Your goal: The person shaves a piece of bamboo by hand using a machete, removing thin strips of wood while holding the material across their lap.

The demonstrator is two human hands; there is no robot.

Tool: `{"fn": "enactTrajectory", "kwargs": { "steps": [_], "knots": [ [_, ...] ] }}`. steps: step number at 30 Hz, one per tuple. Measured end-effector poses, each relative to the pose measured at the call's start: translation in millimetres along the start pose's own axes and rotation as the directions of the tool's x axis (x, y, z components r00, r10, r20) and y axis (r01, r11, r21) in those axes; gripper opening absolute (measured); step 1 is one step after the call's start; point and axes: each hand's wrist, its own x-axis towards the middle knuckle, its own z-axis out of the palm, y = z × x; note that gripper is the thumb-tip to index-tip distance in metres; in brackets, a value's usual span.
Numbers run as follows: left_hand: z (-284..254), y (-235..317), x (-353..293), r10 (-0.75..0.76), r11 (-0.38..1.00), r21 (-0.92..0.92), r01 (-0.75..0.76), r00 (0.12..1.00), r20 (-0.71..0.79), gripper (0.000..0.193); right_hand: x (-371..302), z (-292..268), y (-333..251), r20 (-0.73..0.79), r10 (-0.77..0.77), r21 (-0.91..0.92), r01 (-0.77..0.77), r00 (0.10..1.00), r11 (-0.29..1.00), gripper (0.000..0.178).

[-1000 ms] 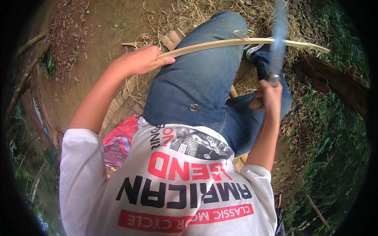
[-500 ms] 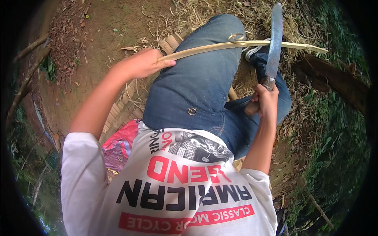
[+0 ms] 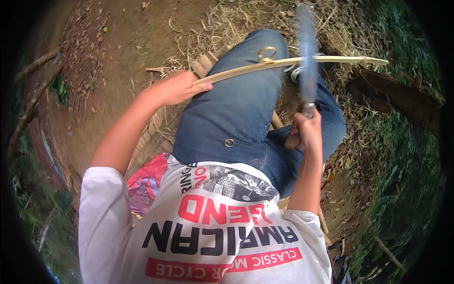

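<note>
My left hand [image 3: 182,87] is closed around the near end of a long, pale bamboo strip [image 3: 236,72]. The strip runs to the right across my raised knee in blue jeans, and a thin curled shaving [image 3: 267,53] stands up from it. In my right hand [image 3: 306,128] is the wooden handle of a machete, its blade [image 3: 308,52] smeared by motion. The blade crosses over the strip, to the right of the curl; whether its edge touches the strip I cannot tell. A small ring-shaped shaving [image 3: 229,142] lies on my thigh.
Pale shavings [image 3: 227,23] litter the ground beyond my knee. Several flat bamboo pieces [image 3: 146,142] lie under my left side, beside a red plastic bag [image 3: 149,182]. A dark log [image 3: 397,97] is at the right, with green plants [image 3: 402,175] past it.
The machete has moved left along the strip, toward the curl and my left hand. My left hand keeps its hold on the strip, and the curl sits a little further left.
</note>
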Motion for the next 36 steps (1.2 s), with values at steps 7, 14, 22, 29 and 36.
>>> {"fn": "enactTrajectory", "kwargs": {
  "steps": [7,14,22,29,36],
  "knots": [
    [5,0,2,0.086,0.994,-0.06,-0.089,0.995,-0.048,0.07,-7,9,-5,0.072,-0.038,-0.107,0.045,0.997,0.993,0.03],
    [10,-2,-2,0.001,0.995,-0.097,-0.002,1.0,-0.009,0.069,-26,33,-2,0.131,0.023,-0.114,-0.008,0.991,0.993,0.013],
    [3,34,-2,-0.001,0.801,-0.573,0.175,0.957,0.292,0.061,-40,-14,4,-0.174,-0.098,0.166,0.127,0.98,0.978,0.013],
    [11,103,13,0.217,0.512,-0.847,-0.14,0.976,-0.031,0.047,-101,18,21,-0.249,-0.203,0.303,0.276,0.947,0.912,0.025],
    [89,170,28,0.35,0.176,-0.849,-0.498,0.838,-0.419,0.041,-132,30,33,-0.382,-0.434,0.296,0.553,0.816,0.779,0.022]
  ]
}}
